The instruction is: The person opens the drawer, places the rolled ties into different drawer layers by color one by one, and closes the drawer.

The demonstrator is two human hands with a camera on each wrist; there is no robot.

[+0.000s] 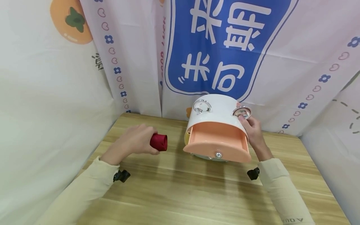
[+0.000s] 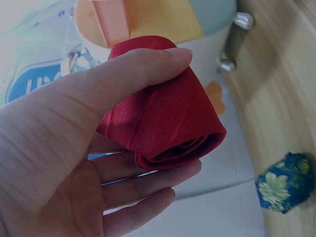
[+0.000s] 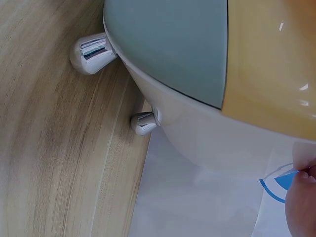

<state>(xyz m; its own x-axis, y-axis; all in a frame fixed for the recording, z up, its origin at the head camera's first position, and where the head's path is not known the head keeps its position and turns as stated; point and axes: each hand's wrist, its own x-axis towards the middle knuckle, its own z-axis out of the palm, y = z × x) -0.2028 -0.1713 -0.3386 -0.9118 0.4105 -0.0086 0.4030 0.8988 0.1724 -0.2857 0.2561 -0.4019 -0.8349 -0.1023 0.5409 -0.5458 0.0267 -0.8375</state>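
My left hand (image 1: 140, 139) holds a rolled red necktie (image 1: 158, 142) above the table, to the left of a small white drawer cabinet (image 1: 219, 107). In the left wrist view the thumb lies across the tie and the fingers support it from below. The cabinet's top orange drawer (image 1: 217, 148) is pulled out, and its visible inside is bare. My right hand (image 1: 254, 131) grips the cabinet at its right chrome-ringed ear (image 1: 242, 112), thumb on the ring; its other fingers are mostly hidden. Yellow (image 3: 266, 74) and grey-green drawers (image 3: 168, 44) show in the right wrist view.
A dark blue floral roll (image 2: 285, 182) lies on the wooden table (image 1: 180, 193), hidden in the head view. Chrome feet (image 3: 94, 53) hold the cabinet up. Printed cloth (image 1: 135, 47) hangs close behind and at both sides.
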